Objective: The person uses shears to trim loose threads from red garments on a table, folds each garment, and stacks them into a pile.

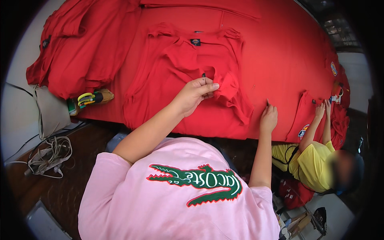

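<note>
The person in the pink shirt is leaning over a long table covered in red cloth [280, 52], working on a red polo shirt [176, 80] lying spread out in front of them, collar end away from them. Their left hand [196, 94] is pinching a raised fold of the shirt's fabric [228, 86] between thumb and fingertips, the fingers closing tight on it just below the open placket, so the cloth is bunching up right at the tips and to the hand's right. A small dark label [195, 41] is showing at the neck, well above that grip.

Their right hand [269, 118] is resting near the table's front edge, just right of the shirt's lower hem, with a thin dark tool [267, 103] poking up from between the fingers; the fingers are curling closed around it.

A heap of more red garments [76, 48] is lying at the far left of the table, and a yellow-and-green handled tool [89, 98] is sitting beside it at the edge. Tangled pale cables [50, 156] are lying on the floor below. To the right, another person in a yellow shirt [314, 162] is reaching up to a second red garment [308, 114] hanging over the table edge.
</note>
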A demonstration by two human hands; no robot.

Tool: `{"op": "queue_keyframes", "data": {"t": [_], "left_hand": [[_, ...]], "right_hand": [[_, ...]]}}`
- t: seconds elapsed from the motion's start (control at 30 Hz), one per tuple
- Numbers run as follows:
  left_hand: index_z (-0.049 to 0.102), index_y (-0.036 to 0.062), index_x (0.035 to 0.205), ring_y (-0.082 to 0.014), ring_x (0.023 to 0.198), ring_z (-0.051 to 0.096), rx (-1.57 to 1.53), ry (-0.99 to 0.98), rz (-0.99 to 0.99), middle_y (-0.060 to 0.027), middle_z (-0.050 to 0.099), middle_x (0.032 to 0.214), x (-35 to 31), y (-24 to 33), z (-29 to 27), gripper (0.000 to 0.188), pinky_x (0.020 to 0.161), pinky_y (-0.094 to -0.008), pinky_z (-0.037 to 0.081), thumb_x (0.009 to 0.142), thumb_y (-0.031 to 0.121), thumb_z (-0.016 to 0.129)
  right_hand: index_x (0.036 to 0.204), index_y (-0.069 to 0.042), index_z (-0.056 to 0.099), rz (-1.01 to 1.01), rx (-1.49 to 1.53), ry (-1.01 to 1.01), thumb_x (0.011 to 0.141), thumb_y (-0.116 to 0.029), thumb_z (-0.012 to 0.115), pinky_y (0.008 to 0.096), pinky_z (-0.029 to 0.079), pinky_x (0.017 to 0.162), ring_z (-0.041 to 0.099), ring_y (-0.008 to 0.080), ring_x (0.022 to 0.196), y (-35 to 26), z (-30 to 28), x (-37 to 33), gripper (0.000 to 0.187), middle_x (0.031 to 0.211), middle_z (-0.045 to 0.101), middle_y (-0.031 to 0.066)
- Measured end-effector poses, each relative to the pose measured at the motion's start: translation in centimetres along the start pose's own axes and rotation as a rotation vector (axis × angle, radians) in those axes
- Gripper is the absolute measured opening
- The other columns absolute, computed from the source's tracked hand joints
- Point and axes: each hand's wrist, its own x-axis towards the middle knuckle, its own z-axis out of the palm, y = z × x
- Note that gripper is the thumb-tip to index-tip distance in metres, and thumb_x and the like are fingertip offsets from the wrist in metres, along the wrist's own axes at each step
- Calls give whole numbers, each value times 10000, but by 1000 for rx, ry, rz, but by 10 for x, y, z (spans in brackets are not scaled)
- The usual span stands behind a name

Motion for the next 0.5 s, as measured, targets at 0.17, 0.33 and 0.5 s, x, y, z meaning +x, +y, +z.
{"op": "queue_keyframes", "data": {"t": [0.17,0.33,0.5], "left_hand": [[655,112,1128,-105,999,657,-3,44,-5,5,712,1059,-11,-15,3,199,967,-287,485,955,147,746],[621,57,1206,-134,1067,667,56,40,101,-43,722,1101,-17,-22,16,325,1021,-307,481,920,95,771],[607,25,1238,-152,1105,668,59,20,122,-86,726,1156,-22,-23,22,369,1043,-316,474,913,81,772]], "right_hand": [[1166,-34,628,392,1450,-191,1105,-213,531,226,455,585,522,40,650,-83,-75,1,213,777,568,-22],[1067,4,683,125,1306,-335,988,-186,732,238,429,620,486,67,688,-169,-177,-25,212,773,580,-8],[1042,0,700,100,1049,-367,942,-188,760,331,459,601,531,178,620,-178,-193,-27,221,708,577,106]]}}
